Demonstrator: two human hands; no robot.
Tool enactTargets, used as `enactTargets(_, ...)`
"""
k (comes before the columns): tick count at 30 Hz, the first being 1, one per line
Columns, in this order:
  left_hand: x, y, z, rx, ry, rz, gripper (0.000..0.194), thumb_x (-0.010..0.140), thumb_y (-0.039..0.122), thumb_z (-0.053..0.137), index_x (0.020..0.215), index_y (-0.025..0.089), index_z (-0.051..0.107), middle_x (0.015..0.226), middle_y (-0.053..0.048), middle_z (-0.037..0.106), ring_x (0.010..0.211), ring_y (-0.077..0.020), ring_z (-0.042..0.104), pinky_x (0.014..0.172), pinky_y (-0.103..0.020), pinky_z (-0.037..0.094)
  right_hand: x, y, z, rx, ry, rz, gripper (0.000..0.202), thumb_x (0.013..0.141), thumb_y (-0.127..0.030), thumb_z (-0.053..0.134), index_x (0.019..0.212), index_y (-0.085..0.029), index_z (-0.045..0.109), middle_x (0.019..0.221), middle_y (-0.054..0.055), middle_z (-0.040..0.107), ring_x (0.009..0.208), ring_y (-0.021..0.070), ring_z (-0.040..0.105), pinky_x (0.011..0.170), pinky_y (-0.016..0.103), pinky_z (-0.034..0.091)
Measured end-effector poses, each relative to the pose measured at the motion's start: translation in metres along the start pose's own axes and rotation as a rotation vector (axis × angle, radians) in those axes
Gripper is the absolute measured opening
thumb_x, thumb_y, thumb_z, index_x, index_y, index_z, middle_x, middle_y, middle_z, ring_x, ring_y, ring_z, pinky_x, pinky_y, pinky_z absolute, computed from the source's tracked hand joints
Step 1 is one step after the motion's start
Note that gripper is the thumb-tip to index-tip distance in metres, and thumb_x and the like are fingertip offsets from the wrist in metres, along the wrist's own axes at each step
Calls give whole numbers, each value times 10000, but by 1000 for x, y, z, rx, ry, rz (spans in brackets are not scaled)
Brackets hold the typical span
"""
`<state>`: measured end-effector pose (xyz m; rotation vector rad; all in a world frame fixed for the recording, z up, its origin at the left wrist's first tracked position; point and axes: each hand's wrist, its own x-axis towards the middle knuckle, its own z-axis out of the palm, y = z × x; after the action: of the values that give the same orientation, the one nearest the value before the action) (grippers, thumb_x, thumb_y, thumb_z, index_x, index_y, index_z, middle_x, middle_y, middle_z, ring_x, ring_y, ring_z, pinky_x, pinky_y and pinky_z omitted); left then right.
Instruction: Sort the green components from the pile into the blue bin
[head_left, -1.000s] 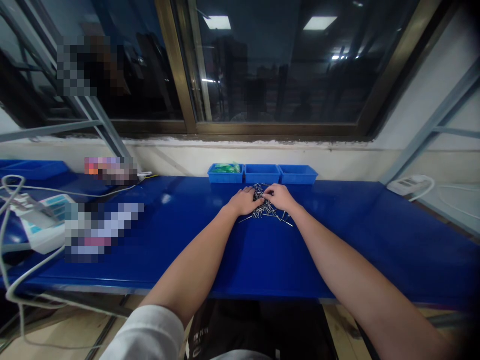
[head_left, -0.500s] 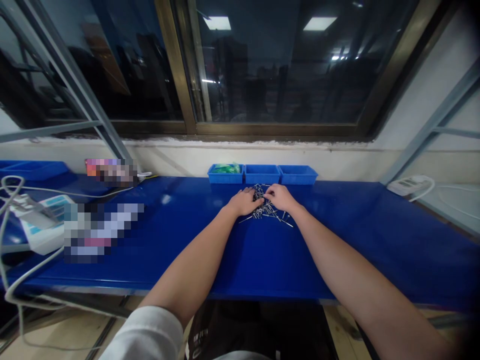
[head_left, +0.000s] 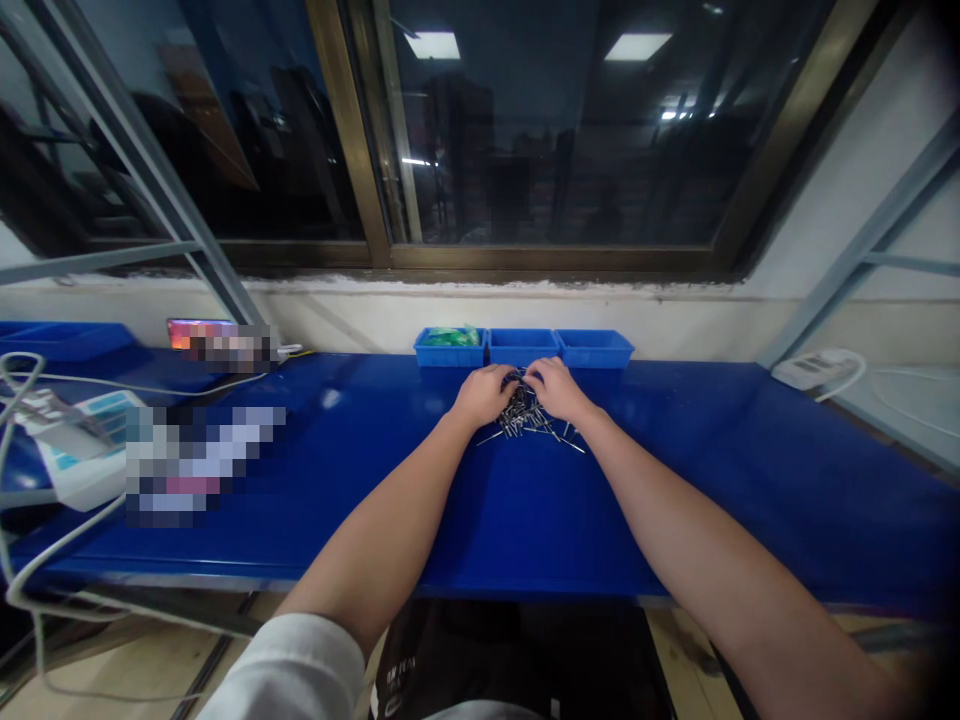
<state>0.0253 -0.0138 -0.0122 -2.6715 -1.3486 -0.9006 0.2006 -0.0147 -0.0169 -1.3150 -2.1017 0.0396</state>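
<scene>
A heap of thin, shiny metal pieces (head_left: 523, 416), like rivets or screws, lies on the blue table (head_left: 360, 500). A few longer pieces stick out toward its near left and right. My left hand (head_left: 484, 395) is at the heap's left side, its fingers curled over the far part with the thumb drawn in. From the right, my right hand (head_left: 556, 387) reaches over the heap, fingertips and thumb pinched close to those of the left. Whatever lies between the fingers of each hand is too small and partly hidden to make out.
Three blue bins stand in a row behind my hands: the left bin (head_left: 450, 355) holds green plastic, beside the middle bin (head_left: 523, 335) and right bin (head_left: 595, 355). A white device (head_left: 82, 450) with cables is at left. A power strip (head_left: 814, 368) lies at right.
My left hand has lifted and curled from lying flatter over the heap. My right hand has shifted slightly away from me, and both hands' fingertips are now closer together at the far side.
</scene>
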Motion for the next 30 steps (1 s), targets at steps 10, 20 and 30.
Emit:
enactTargets(10, 3, 0, -3, 6, 32, 152, 237, 894, 246, 445, 878, 178, 672, 839, -59, 680, 790, -174, 614, 746, -274, 447, 0, -1, -1, 185, -37, 21, 160, 866, -270, 433, 814, -190, 562, 758, 37, 620, 755, 181, 537, 701, 305, 401)
enactTargets(20, 4, 0, -2, 39, 68, 110, 293, 921, 295, 403, 870, 182, 669, 828, -59, 670, 784, -168, 601, 722, -267, 426, 4, 2, 0, 601, 146, 169, 180, 686, -294, 634, 801, -156, 613, 713, 34, 638, 682, 162, 589, 692, 323, 469)
enactTargets(30, 3, 1, -3, 45, 36, 73, 289, 919, 265, 379, 799, 173, 625, 778, -56, 640, 741, -167, 580, 690, -268, 404, -1, 0, -11, 772, 159, 196, 193, 585, -296, 728, 720, -173, 669, 689, 31, 668, 670, 168, 600, 689, 339, 477)
